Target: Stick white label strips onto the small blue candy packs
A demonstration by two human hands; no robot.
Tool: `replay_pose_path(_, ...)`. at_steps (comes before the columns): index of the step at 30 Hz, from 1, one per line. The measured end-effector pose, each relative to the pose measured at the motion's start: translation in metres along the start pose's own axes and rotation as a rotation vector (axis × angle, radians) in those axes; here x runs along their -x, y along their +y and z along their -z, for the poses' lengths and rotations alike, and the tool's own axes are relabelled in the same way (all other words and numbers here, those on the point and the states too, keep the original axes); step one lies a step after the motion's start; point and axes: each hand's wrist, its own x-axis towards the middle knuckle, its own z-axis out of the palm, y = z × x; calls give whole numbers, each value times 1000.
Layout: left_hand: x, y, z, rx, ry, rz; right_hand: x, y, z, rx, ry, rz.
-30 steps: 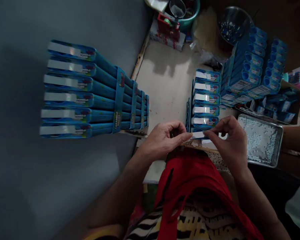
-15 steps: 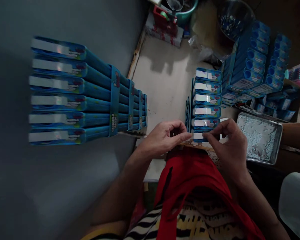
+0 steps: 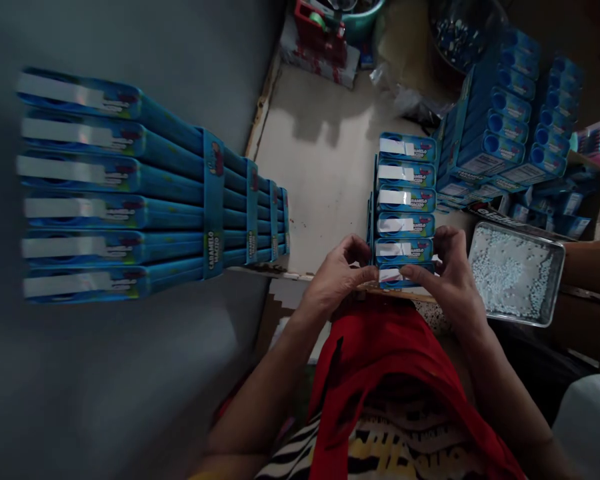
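Twelve white strips (image 3: 397, 225) (two sixes), two hands (image 3: 336, 277).

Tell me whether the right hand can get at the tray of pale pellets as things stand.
Probably yes: the tray lies beside the right hand, with nothing visible between them, though that hand's thumb is busy at a white strip.

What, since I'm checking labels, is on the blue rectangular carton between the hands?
A glossy white strip, left hand and right hand at its ends. Whatever lies beneath the strip and right thumb is hidden.
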Motion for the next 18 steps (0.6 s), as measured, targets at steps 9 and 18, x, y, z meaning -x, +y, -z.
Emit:
replay_pose_path(9,-15,21,-11,149,113,-259,-31,26,4,-234,-147,110)
replay_pose_path(18,30,44,-32,305,314,-161,-1,-4,-68,-2,-170,276)
